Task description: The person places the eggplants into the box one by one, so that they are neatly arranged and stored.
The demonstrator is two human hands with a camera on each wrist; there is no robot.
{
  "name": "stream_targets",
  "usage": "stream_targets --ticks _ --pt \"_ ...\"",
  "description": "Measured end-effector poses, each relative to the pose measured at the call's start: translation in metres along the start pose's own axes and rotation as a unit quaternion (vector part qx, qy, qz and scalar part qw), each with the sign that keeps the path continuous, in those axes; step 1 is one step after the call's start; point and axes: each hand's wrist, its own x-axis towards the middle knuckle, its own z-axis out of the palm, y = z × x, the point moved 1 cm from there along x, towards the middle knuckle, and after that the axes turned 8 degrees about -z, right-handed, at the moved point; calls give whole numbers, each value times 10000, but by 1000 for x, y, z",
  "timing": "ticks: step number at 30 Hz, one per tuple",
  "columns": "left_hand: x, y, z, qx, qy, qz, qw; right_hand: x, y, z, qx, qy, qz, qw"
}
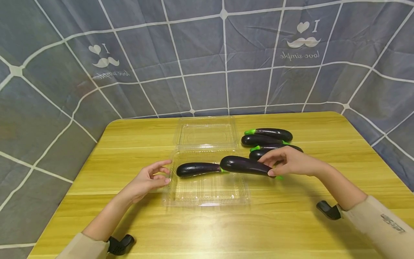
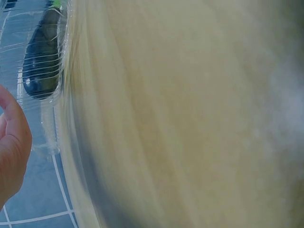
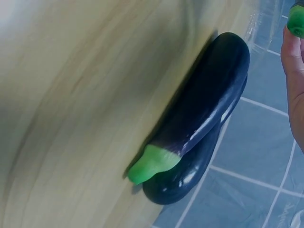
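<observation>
My right hand [image 1: 289, 162] pinches a dark purple eggplant [image 1: 244, 165] near its green stem end. Its rounded end points left, over the right side of a clear plastic clamshell box [image 1: 207, 203]. In the right wrist view the green stem [image 3: 296, 21] shows at my right fingertips. Another eggplant [image 1: 197, 169] lies sideways inside the box, its stem overlapped by the held one. My left hand [image 1: 150, 181] has its fingers loosely bent, fingertips right at the box's left rim. Through the box wall [image 2: 61, 80], the left wrist view shows the eggplant inside.
Several eggplants [image 1: 271, 133] lie grouped at the back right of the wooden table [image 1: 207, 233], partly behind my right hand. The box's hinged lid [image 1: 207, 133] is folded open behind it. A grey curtain [image 1: 207, 54] with white lines hangs beyond the table.
</observation>
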Motion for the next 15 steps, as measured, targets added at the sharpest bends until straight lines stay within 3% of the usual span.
stream_targets --ticks 15 --pt "0 1 0 -36 -24 1 10000 27 -12 4 159 -293 108 9994"
